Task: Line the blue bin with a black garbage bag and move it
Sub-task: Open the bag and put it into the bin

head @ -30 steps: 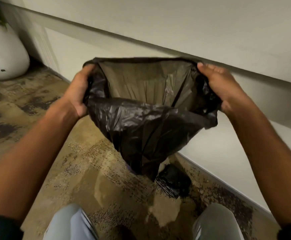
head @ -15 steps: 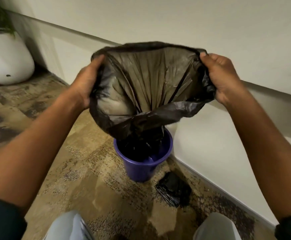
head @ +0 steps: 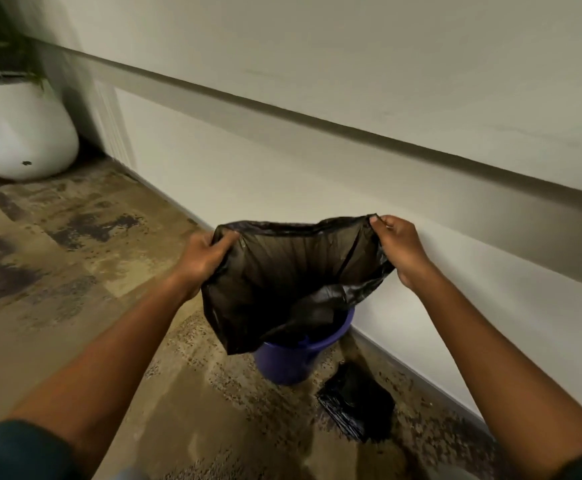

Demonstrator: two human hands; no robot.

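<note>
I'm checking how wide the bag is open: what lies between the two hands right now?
In the head view, only the black garbage bag: its open mouth stretches from the left hand to the right hand, hanging into the blue bin.

There is only one view, from a wide-angle camera on the person's head. It looks forward and down along both forearms, toward the carpeted floor (head: 74,271) and the white wall (head: 317,188) close in front. No second view shares this scene.

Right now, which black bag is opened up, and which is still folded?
The black garbage bag both hands hold over the blue bin is open; the folded black bag lies on the floor.
</note>
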